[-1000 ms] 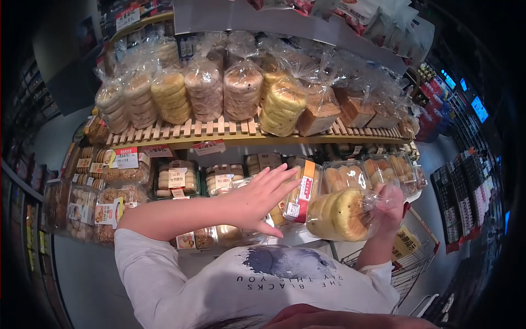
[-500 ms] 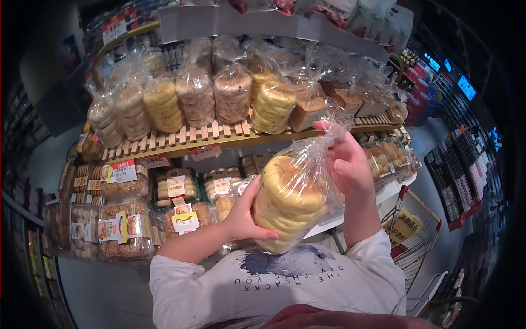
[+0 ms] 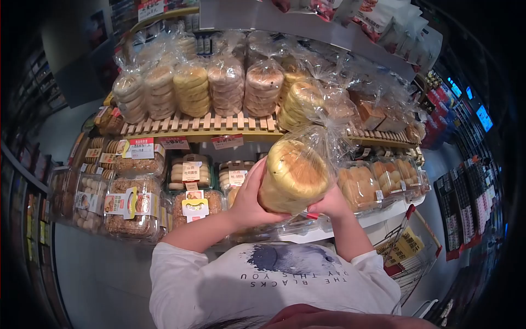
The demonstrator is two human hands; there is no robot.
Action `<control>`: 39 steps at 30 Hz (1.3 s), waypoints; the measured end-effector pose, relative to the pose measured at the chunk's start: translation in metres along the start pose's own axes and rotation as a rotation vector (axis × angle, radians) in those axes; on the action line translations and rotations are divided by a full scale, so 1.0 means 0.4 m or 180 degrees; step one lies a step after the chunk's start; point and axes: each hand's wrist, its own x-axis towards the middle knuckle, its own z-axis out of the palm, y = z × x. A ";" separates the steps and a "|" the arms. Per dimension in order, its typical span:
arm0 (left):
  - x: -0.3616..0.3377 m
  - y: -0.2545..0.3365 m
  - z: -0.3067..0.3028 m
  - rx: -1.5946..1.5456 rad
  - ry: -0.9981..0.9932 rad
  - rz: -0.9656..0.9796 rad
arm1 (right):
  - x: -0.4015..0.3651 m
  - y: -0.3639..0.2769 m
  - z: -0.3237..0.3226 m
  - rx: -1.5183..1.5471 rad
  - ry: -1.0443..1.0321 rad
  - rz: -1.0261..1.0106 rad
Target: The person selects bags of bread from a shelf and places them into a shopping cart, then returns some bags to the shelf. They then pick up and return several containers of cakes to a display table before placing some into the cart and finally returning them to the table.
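A clear plastic bag of yellow round bread (image 3: 296,175) is held up in front of my chest, its gathered top toward the shelf. My left hand (image 3: 251,200) wraps around its left side, thumb near the base. On the lower right side, my right hand (image 3: 329,204) grips the same bag, its fingers partly hidden behind the bread. Beyond the held bag, more bagged bread stacks (image 3: 226,85) stand in a row on a slatted wooden shelf (image 3: 203,125).
Boxed pastries (image 3: 131,208) fill the lower left display, and boxed buns (image 3: 359,187) sit at the lower right. A shopping cart (image 3: 408,249) with a yellow sign stands at the right. Packaged goods (image 3: 378,16) are at the top.
My right hand has moved from the bag's gathered top down to its lower right side. The bread is more upright, with its top turned toward me. The view has shifted.
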 end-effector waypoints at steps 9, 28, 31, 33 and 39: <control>0.088 0.035 -0.101 0.0815 -0.0651 0.0116 | -0.010 0.032 -0.011 0.1820 0.0441 0.0076; 0.544 -0.234 -0.634 0.4217 0.1333 -0.1034 | -0.334 0.039 -0.265 0.1623 0.1644 -0.0670; 0.582 -0.259 -0.654 0.4314 0.1576 -0.0600 | -0.410 0.064 -0.313 0.1570 0.2185 -0.0795; 0.613 -0.278 -0.669 0.4268 0.1806 -0.0471 | -0.439 0.061 -0.325 0.1483 0.2381 -0.0871; 0.710 -0.309 -0.692 0.4344 0.2234 -0.0325 | -0.523 0.059 -0.350 0.1454 0.3080 -0.1020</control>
